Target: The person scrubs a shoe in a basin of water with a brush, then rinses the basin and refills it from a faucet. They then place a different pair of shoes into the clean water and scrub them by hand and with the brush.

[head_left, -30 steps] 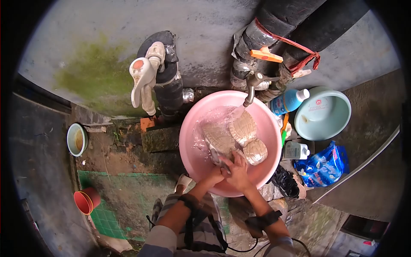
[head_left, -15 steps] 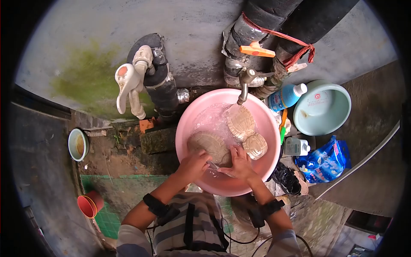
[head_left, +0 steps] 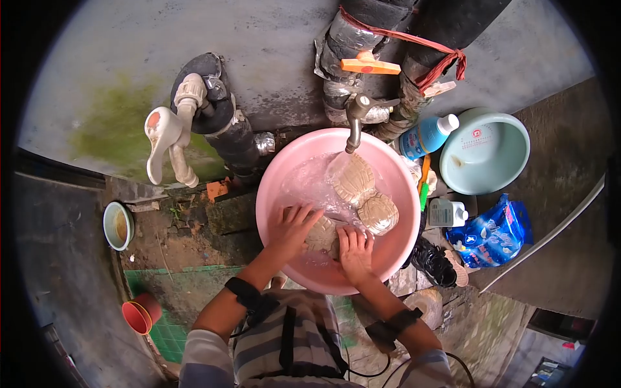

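Both of my hands are in a pink basin (head_left: pixel 402 174) of water. Beneath and between them lies a beige ribbed thing that looks like a slipper (head_left: pixel 321 234), partly covered by the hands. My left hand (head_left: pixel 288 231) rests along its left side with fingers spread. My right hand (head_left: pixel 356 253) has its fingers bent over its right end; the thumb is largely hidden. A matching beige slipper (head_left: pixel 377 213), narrow in the middle, lies wet in the basin beyond my right hand. Above it, a metal tap (head_left: pixel 354 126) runs water into the basin.
To the right are a blue bottle (head_left: pixel 427 137), a pale green basin (head_left: pixel 485 165), a green-and-orange brush (head_left: pixel 424 181), a small white bottle (head_left: pixel 446 213) and a blue detergent bag (head_left: pixel 493 234). A white tap (head_left: pixel 165 136) juts out at left. Red buckets (head_left: pixel 141 315) stand lower left.
My hands were close together at the slipper's near edge. Now my left hand has moved up and left with fingers spread, and the slipper sits between both hands. The view has shifted slightly.
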Available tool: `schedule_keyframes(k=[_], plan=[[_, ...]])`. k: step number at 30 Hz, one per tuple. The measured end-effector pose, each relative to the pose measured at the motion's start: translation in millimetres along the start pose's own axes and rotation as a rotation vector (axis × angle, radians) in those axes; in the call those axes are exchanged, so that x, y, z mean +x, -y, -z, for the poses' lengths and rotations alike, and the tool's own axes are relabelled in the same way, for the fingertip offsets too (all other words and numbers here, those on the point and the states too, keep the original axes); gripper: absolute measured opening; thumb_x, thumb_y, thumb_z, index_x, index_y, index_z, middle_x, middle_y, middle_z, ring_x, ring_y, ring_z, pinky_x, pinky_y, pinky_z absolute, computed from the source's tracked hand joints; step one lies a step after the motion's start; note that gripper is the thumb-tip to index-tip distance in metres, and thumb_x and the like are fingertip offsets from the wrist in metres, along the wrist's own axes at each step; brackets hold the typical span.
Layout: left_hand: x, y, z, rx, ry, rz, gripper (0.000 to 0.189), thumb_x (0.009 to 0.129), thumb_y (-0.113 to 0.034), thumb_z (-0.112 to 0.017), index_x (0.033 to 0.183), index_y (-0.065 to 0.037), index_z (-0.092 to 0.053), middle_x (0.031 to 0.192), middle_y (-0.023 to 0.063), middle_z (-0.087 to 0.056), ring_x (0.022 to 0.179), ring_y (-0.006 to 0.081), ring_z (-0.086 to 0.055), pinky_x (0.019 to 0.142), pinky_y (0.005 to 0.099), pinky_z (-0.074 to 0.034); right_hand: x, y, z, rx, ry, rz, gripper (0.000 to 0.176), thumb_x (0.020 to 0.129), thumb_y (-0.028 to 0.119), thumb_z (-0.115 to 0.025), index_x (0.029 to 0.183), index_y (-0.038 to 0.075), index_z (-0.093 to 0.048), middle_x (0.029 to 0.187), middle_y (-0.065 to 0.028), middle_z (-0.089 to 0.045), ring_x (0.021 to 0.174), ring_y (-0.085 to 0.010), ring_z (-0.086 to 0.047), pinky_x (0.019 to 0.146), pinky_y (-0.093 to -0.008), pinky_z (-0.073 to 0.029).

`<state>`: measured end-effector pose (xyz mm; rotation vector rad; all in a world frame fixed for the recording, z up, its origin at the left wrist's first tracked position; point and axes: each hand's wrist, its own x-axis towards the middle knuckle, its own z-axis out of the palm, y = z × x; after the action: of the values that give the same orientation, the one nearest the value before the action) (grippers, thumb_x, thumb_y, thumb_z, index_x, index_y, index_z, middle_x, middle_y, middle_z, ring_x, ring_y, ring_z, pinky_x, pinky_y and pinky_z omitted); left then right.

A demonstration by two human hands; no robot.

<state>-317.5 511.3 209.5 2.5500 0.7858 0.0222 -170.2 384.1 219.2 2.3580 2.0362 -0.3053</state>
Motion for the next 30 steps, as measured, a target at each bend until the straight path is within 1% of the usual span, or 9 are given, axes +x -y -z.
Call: schedule_keyframes(k=[1, 3, 7, 9, 13, 15, 22, 25, 30], plan=[[-0.1, 1.6, -11.8, 0.001, 0.004, -0.002, 0.088, 0.053, -0.014, -0.076, 0.131, -0.019, -0.034, 0.132, 0.0102, -0.031, 0.122, 0.0305, -0.032, 0.097, 0.0478, -0.027, -2.3, -2.5, 5.3, 0.003, 0.001, -0.003, 0.085, 0.062, 0.034, -0.072, 0.130, 0.007, -0.029, 0.122, -0.0102, -0.039, 0.116, -0.0277, -0.034, 0.099, -0.0438, -0.025], [-1.6, -3.1, -27.0, 0.166, -0.098, -0.018, 0.083, 0.054, -0.019, -0.076, 0.128, -0.018, -0.037, 0.130, 0.0085, -0.032, 0.122, 0.0295, -0.031, 0.095, 0.0474, -0.026, -9.2, -13.1, 13.9, 0.165, 0.284, -0.047, 0.084, 0.066, 0.035, -0.070, 0.133, 0.013, -0.025, 0.125, -0.0115, -0.036, 0.118, -0.0300, -0.032, 0.098, -0.0454, -0.028], [-4.6, -16.8, -24.5, 0.197, -0.005, 0.042, 0.082, 0.055, -0.026, -0.076, 0.127, -0.017, -0.036, 0.130, 0.0068, -0.032, 0.123, 0.0296, -0.027, 0.094, 0.0512, -0.027, -3.1, -20.7, 6.3, 0.231, 0.335, -0.185, 0.084, 0.068, 0.036, -0.069, 0.135, 0.016, -0.022, 0.130, -0.0140, -0.032, 0.121, -0.0346, -0.029, 0.098, -0.0480, -0.029], [-3.3, -19.9, -21.5, 0.163, 0.091, 0.077, 0.064, 0.071, -0.017, -0.062, 0.129, -0.021, -0.034, 0.133, 0.0035, -0.032, 0.125, 0.0285, -0.025, 0.089, 0.0653, -0.026, 0.3, -28.1, -11.8, 0.522, 0.317, -0.243, 0.083, 0.069, 0.036, -0.069, 0.134, 0.014, -0.024, 0.132, -0.0162, -0.029, 0.123, -0.0388, -0.026, 0.098, -0.0502, -0.028], [12.2, -19.1, -35.6, 0.198, 0.150, 0.112, 0.063, 0.075, -0.015, -0.057, 0.132, -0.021, -0.029, 0.137, 0.0042, -0.027, 0.127, 0.0291, -0.020, 0.086, 0.0693, -0.026, 10.0, -34.1, -17.8, 0.484, 0.364, -0.237, 0.079, 0.071, 0.035, -0.068, 0.132, 0.008, -0.025, 0.130, -0.0242, -0.029, 0.120, -0.0416, -0.026, 0.099, -0.0468, -0.026], [19.6, -17.0, -45.9, 0.358, 0.214, 0.125, 0.102, 0.056, -0.035, -0.077, 0.137, -0.019, -0.016, 0.141, 0.0063, -0.016, 0.130, 0.0308, -0.014, 0.086, 0.0659, -0.028, 14.2, -35.5, -22.8, 0.368, 0.376, -0.223, 0.078, 0.071, 0.038, -0.067, 0.129, 0.003, -0.028, 0.126, -0.0260, -0.031, 0.119, -0.0423, -0.027, 0.098, -0.0460, -0.026], [40.9, -16.0, -47.9, 0.312, 0.281, 0.181, 0.103, 0.056, -0.034, -0.077, 0.137, -0.019, -0.014, 0.142, 0.0069, -0.015, 0.130, 0.0309, -0.013, 0.086, 0.0687, -0.026, 35.3, -49.6, -32.4, 0.427, 0.427, -0.201, 0.076, 0.071, 0.045, -0.065, 0.123, 0.001, -0.031, 0.122, -0.0252, -0.033, 0.115, -0.0417, -0.033, 0.095, -0.0484, -0.029], [41.4, -19.8, -39.8, 0.292, 0.358, 0.214, 0.102, 0.056, -0.034, -0.077, 0.136, -0.018, -0.016, 0.140, 0.0069, -0.019, 0.130, 0.0308, -0.015, 0.086, 0.0686, -0.027, 38.0, -42.1, -23.9, 0.300, 0.431, -0.307, 0.076, 0.070, 0.047, -0.065, 0.127, 0.011, -0.030, 0.128, -0.0161, -0.030, 0.117, -0.0368, -0.033, 0.091, -0.0515, -0.035], [23.4, -20.0, -35.1, 0.318, 0.175, 0.135, 0.106, 0.047, -0.036, -0.080, 0.134, -0.015, -0.023, 0.132, 0.0095, -0.027, 0.125, 0.0320, -0.022, 0.087, 0.0676, -0.025, 21.1, -29.1, -6.7, 0.181, 0.411, -0.279, 0.085, 0.068, 0.050, -0.065, 0.131, 0.009, -0.025, 0.126, -0.0138, -0.032, 0.119, -0.0322, -0.032, 0.100, -0.0509, -0.023]])
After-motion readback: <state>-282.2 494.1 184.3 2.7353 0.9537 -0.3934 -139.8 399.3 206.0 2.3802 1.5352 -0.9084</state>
